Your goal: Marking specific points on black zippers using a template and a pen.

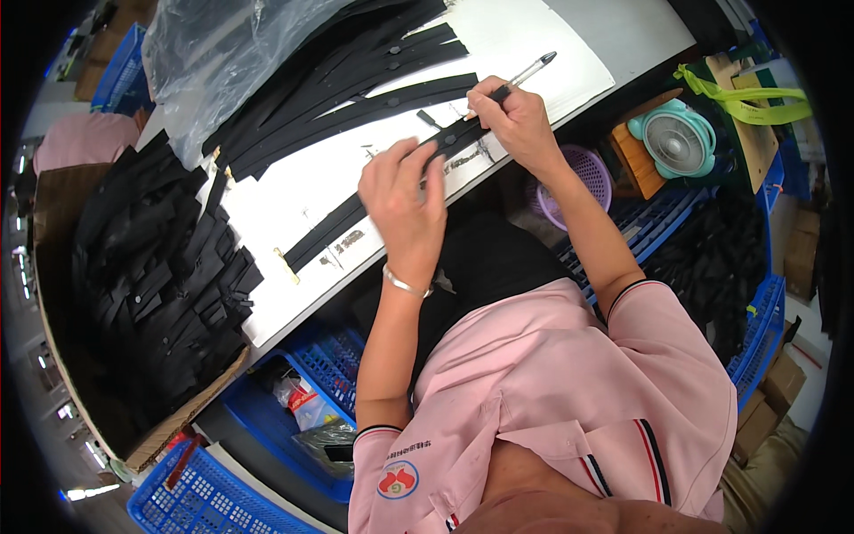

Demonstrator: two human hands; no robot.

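Observation:
A long black fabric strip lies slantwise on a white board, over printed marks. My right hand grips a pen with a clear barrel and dark ends, its writing end down by the strip's far right end. Over the strip's middle is my left hand, slightly blurred, with fingers and thumb apart and nothing seen in them. Whether its fingertips touch the strip I cannot tell. A small dark round piece shows on the strip between my hands. More black strips lie fanned out beyond it.
A cardboard box heaped with black strips stands left of the board. Clear plastic sheeting covers the far left. Blue baskets sit below the table. On the right are a teal fan and a purple basket.

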